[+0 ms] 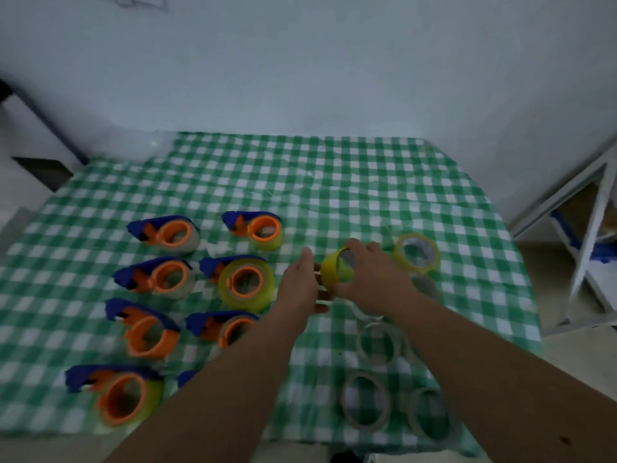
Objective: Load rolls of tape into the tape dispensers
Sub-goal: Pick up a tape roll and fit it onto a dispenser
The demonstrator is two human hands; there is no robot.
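- We count eight blue-and-orange tape dispensers (167, 233) in two columns on the left half of the frame, resting on the green checked tablecloth (334, 182); the lowest one in the inner column is mostly hidden behind our left forearm.
- Most look loaded already: yellowish rolls sit on the top inner dispenser (258, 228), the second inner one (245, 282) and the bottom-left one (123, 394), and clear or greyish rolls seem to wrap several others. The third dispenser down on the left (147, 330) shows a bare orange hub, so we judge it still empty.
- Our right hand (370, 279) grips a yellow tape roll (335, 269) at centre frame, tilted on edge above the cloth, fingers curled over its top.
- Our left hand (298, 282) is just beside that roll, fingers extended towards it; whether they touch it we cannot tell.
- Loose rolls wait at lower right: another yellow roll (417, 253) just beyond our right hand, and several clear rolls (365, 401) lying flat.
- We judge the job well past halfway.
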